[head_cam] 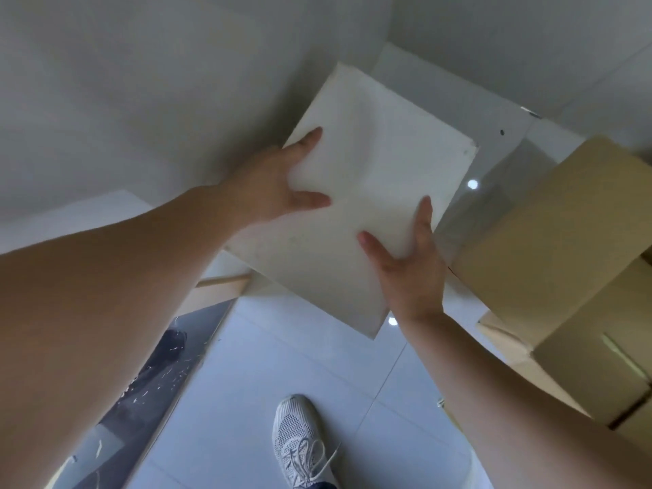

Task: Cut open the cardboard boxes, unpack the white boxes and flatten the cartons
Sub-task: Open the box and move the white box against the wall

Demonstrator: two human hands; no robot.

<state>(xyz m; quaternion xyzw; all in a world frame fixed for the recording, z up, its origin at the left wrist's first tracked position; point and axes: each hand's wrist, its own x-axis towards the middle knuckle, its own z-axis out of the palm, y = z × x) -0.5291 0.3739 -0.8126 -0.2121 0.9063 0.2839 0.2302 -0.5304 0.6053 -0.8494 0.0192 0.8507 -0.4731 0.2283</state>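
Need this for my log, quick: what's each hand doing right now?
Left hand: holds the white box by its left edge, thumb on top.
Right hand: holds the same white box by its near right edge, thumb on top.

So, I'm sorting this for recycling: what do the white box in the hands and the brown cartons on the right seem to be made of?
The white box, held between the left hand and the right hand, looks like matte white paperboard or foam board: dull surface, slightly rough edges, faint scuffs; which one is unclear. The brown cartons look like plain kraft cardboard: tan, unglossy, with folded flaps.
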